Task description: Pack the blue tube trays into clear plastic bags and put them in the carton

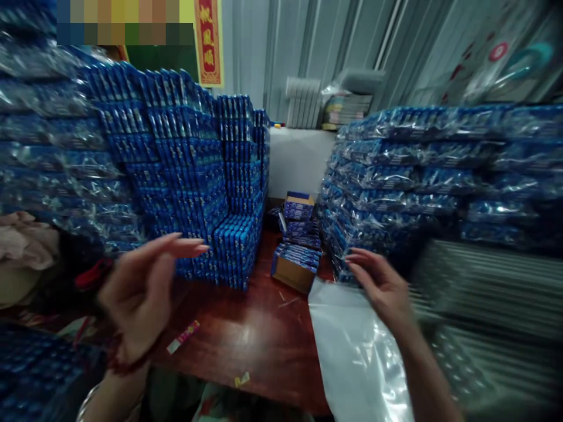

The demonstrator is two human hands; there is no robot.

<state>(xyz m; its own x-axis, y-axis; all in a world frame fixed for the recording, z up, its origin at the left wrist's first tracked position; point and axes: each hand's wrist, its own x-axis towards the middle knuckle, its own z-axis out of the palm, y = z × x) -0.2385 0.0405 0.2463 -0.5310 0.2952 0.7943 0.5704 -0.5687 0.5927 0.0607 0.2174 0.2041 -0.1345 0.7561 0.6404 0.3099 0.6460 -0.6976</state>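
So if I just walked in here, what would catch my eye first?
The walls of blue packets: a tall stack on the left and wrapped bundles on the right. Between them, on the wooden table, the right hand rests on a clear plastic bag while the left hand hangs open.

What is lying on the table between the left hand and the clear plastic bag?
In the head view, mostly bare wooden table, with a small pink wrapper near the left hand; the plastic bag lies under the right hand.
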